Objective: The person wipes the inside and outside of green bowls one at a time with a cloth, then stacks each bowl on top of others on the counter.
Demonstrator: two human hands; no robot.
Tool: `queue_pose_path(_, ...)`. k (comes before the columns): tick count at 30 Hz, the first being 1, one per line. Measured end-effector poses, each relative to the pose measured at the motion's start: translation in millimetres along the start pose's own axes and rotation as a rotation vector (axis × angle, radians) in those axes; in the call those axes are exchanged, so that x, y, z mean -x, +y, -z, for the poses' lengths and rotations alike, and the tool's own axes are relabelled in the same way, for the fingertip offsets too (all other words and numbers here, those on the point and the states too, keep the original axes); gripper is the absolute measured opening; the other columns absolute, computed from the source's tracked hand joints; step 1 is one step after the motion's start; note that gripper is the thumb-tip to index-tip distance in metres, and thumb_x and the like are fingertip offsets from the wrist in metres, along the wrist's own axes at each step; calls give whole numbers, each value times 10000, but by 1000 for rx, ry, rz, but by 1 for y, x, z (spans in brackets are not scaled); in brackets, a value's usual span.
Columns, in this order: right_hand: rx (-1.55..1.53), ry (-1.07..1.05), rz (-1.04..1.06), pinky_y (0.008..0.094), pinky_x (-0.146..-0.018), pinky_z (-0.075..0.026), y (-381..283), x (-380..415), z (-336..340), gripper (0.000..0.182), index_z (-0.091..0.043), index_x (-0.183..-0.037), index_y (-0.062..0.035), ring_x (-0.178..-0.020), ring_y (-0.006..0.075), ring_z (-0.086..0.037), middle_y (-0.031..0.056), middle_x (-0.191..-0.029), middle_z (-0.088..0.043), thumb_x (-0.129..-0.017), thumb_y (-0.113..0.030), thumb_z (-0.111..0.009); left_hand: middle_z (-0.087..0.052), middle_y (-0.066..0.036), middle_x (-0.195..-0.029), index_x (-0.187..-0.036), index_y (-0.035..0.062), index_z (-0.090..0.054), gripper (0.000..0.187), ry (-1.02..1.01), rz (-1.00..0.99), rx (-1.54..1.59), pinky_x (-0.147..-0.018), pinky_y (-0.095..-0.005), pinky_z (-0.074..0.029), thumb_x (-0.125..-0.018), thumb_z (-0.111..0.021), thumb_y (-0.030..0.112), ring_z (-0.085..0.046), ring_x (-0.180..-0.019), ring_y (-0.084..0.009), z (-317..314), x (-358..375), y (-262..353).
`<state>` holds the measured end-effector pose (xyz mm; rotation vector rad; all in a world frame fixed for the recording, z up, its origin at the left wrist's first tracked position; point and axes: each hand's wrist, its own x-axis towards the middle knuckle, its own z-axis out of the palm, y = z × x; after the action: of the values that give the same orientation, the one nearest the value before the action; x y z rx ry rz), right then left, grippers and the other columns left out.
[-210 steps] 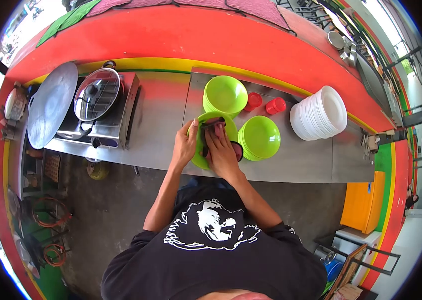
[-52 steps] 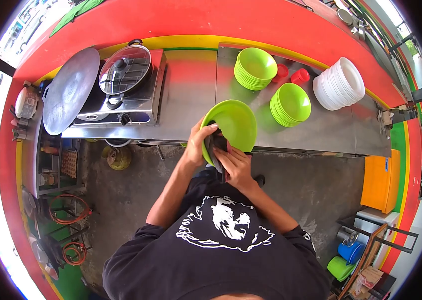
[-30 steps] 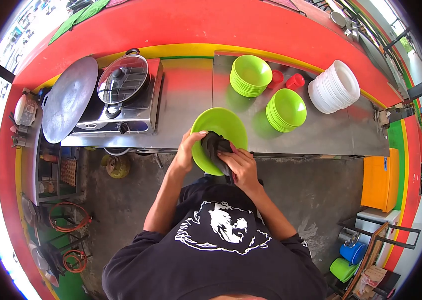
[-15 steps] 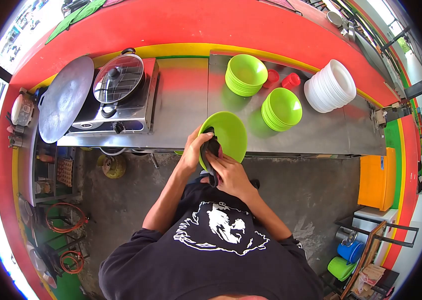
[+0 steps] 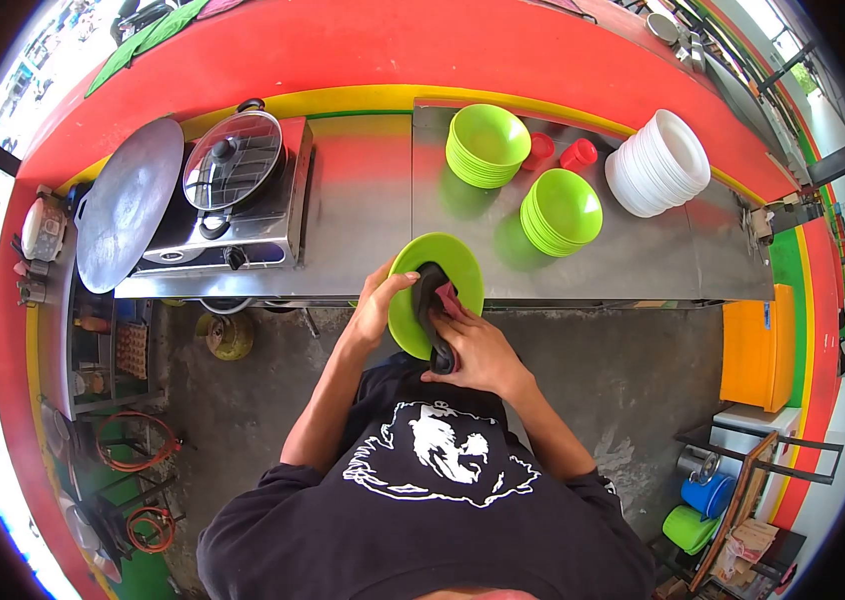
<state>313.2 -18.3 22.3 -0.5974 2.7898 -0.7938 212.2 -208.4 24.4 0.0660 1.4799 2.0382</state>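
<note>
**Green bowl (image 5: 465, 268) and dark cloth (image 5: 427, 305) in hand at the front edge of the metal counter (image 5: 358, 215)**

At the far left, a large round metal pan (image 5: 130, 205) stands tilted beside a silver gas stove (image 5: 268, 240). On the stove sits a black-handled pan with a glass lid (image 5: 233, 165). Below the counter, a rounded gas cylinder (image 5: 228, 338) stands on the floor.

Next comes the left hand (image 5: 375, 308), partly closed on the left side of the green bowl, with its thumb over the rim and its other fingers mostly hidden behind. The bowl is tilted, in front of the person's chest, its open side showing. Inside it lies the dark cloth, which has a pink part. The right hand (image 5: 483, 355) is partly closed on the cloth at the bowl's lower right; how tightly it grips, I cannot tell.

Further right on the counter, a stack of green bowls (image 5: 489, 140) stands near two red containers (image 5: 579, 154). A second green stack (image 5: 563, 210) is nearer the front edge, then a tilted stack of white dishes (image 5: 656, 165). An orange box (image 5: 751, 355) stands beyond, at lower right.
</note>
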Motion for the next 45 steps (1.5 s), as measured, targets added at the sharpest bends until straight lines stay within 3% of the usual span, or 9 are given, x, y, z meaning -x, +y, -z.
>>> queue_pose_path(3, -180, -110, -81, 469, -1157, -393, -12, -3, 3, 995, -469, -1460, 29, -1450, 372, -389, 211, -1465, -521, -737, -552, -830, -655, -138, -1248, -1389, -21, -548, 530, -39, -41, -15, -1033, -358, -446, -928, -552, 240, -595, -1168, -215, -2, -5, -5)
queue_pose_path(6, -207, 137, 72, 448, -1162, -380, -14, -9, -10, 1002, -444, -1471, 27, -1384, 365, -471, 212, -1469, -516, -721, -501, -848, -661, -119, -1210, -1364, -19, -560, 502, -65, -14, 1, -1021, -356, -447, -936, -542, 243, -597, -1133, -199, 0, -13, -12)
queue_pose_path(18, 67, 187, -77, 455, -1255, -223, 9, 4, 0, 1104, -391, -1518, 12, -1495, 355, -318, 213, -1554, -418, -697, -587, -822, -660, -122, -1208, -1369, -16, -555, 519, -47, -13, -55, -1001, -356, -459, -934, -555, 267, -602, -1113, -200, -21, -4, 5)
queue_pose_path(25, 93, 239, 46, 450, -1156, -402, 15, 15, -11, 696, -626, -1303, -20, -1306, 342, -560, 163, -1300, -662, -780, -441, -813, -667, -129, -1206, -1332, -17, -580, 513, 8, 52, -23, -974, -339, -481, -925, -566, 294, -621, -1094, -218, -13, -7, -13)
queue_pose_path(30, -150, 414, 106, 411, -986, -543, 22, 17, -2, 379, -740, -955, -56, -855, 299, -713, 81, -872, -741, -730, -335, -864, -685, -139, -1195, -1286, 11, -620, 443, 27, 120, 220, -966, -337, -496, -937, -558, 277, -652, -1076, -220, -3, -12, -21)
queue_pose_path(35, -514, 753, 221, 440, -913, -591, 20, 19, 20, 186, -731, -762, -50, -658, 216, -688, 62, -677, -676, -712, -156, -875, -693, -213, -1086, -1422, -11, -439, 913, -211, 247, -114, -738, -366, -576, -991, -204, 759, -727, -812, -255, 5, -8, -6)
queue_pose_path(38, -589, 1179, -10, 335, -699, -564, 44, 32, 2, 283, -715, -940, -14, -652, 125, -624, 24, -744, -664, -884, -275, -809, -675, -238, -1044, -1333, -1, -507, 851, -130, 241, -240, -714, -364, -570, -1000, -256, 741, -718, -738, -242, 9, -9, -1)
queue_pose_path(41, -1378, 1112, -205, 329, -784, -570, 59, 36, -10, 433, -637, -1108, 5, -910, 152, -677, 71, -1090, -693, -994, -413, -659, -663, -95, -866, -1218, -1, -575, 653, 65, -219, -410, -702, -282, -512, -1065, -354, 594, -643, -732, -158, -10, -10, -14)
queue_pose_path(45, -1549, 1106, -378, 302, -770, -566, 45, 17, -12, 397, -638, -1117, -20, -891, 137, -677, 60, -1039, -697, -1020, -404, -619, -631, 29, -806, -1087, -15, -653, 522, 83, -424, -164, -648, -211, -413, -1101, -422, 453, -510, -730, -36, -18, -13, -33)
